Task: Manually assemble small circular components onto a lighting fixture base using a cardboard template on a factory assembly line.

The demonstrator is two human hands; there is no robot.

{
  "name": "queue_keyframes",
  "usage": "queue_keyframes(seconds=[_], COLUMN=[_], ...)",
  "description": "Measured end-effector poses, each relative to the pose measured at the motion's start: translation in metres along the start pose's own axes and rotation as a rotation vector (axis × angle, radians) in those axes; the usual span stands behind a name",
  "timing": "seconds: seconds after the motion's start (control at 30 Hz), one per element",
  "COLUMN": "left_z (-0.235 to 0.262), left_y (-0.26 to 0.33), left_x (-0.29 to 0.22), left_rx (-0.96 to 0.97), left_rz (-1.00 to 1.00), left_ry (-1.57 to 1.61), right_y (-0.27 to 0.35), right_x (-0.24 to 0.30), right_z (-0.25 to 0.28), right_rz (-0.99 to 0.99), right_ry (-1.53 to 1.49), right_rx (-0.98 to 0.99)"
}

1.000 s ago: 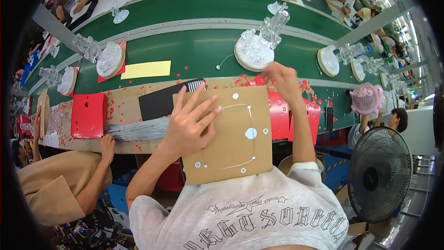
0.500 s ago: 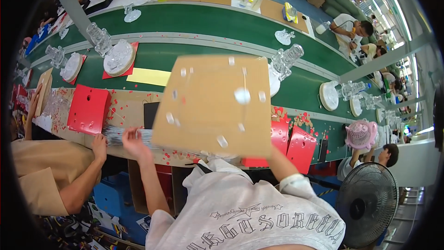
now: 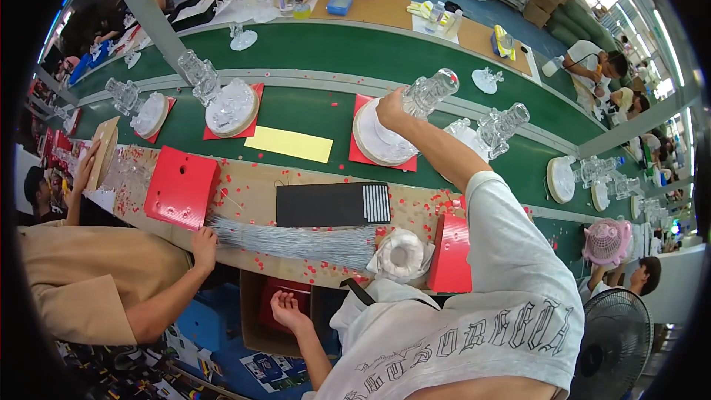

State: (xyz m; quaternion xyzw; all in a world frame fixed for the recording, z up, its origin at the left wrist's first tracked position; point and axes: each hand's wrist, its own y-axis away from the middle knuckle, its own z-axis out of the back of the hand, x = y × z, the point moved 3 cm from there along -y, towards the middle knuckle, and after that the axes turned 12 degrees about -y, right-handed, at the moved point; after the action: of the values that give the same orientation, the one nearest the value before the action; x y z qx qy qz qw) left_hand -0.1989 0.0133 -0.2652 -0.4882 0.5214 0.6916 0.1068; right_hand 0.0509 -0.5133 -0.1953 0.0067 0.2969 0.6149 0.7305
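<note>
My right hand [image 3: 394, 111] reaches far out over the green belt. Its fingers are bent around the lower part of a clear plastic figure [image 3: 428, 94], though the fingertips are partly hidden. That figure joins a round white base [image 3: 376, 135], which lies on a red sheet [image 3: 404, 166]. Low and to the left, my left hand [image 3: 290, 314] is open and holds nothing, palm turned up and fingers loosely curled, near an open cardboard box [image 3: 259, 341]. On the bench between my arms lie a bundle of thin grey wires [image 3: 296, 243] and a black board with a striped end [image 3: 326, 204].
Red folded sheets [image 3: 181, 187] [image 3: 449, 252] and a white tape roll [image 3: 404, 253] lie on the bench among red scraps. Similar figures on round bases [image 3: 231, 109] line the belt. A co-worker's hand [image 3: 204, 247] touches the wires' left end. A black fan [image 3: 613, 348] stands at right.
The large tan board with white spots before my chest no longer shows there. My right hand has moved out to the clear figure; my left hand has dropped down away from the wires.
</note>
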Motion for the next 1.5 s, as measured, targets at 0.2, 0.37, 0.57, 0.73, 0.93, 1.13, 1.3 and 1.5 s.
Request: queue_keyframes(seconds=[0.2, 0.37, 0.57, 0.73, 0.93, 1.13, 1.3, 1.5], left_z=[-0.015, -0.089, -0.205, -0.41, -0.535, -0.52, -0.477, -0.351], left_y=[-0.013, -0.004, 0.038, 0.13, 0.133, 0.11, 0.165, 0.162], left_x=[-0.018, -0.032, -0.034, -0.089, -0.097, -0.109, -0.097, 0.072], left_rx=[-0.007, 0.2, 0.575, 0.818, 0.707, 0.875, 0.677, 1.29], left_rz=[-0.004, -0.098, -0.676, -1.264, -1.478, -1.328, -1.646, -0.518], left_ry=[-0.108, -0.244, -0.378, -0.526, -0.642, -0.607, -0.515, -0.337], right_y=[0.025, 0.147, 0.242, 0.248, 0.261, 0.371, 0.443, 0.523], right_x=[0.023, -0.09, -0.246, -0.23, -0.237, -0.27, -0.261, -0.224], right_z=[0.05, 0.115, -0.043, -0.065, -0.072, 0.015, 0.124, 0.17], right_rz=[0.345, 0.438, -0.85, -0.653, -0.687, -0.559, -0.208, 0.096], right_ry=[-0.147, -0.51, -0.686, -1.015, -1.132, -0.83, -0.739, -1.036], right_rx=[-0.187, -1.161, -0.55, -0.703, -0.805, -1.059, -1.18, -1.359])
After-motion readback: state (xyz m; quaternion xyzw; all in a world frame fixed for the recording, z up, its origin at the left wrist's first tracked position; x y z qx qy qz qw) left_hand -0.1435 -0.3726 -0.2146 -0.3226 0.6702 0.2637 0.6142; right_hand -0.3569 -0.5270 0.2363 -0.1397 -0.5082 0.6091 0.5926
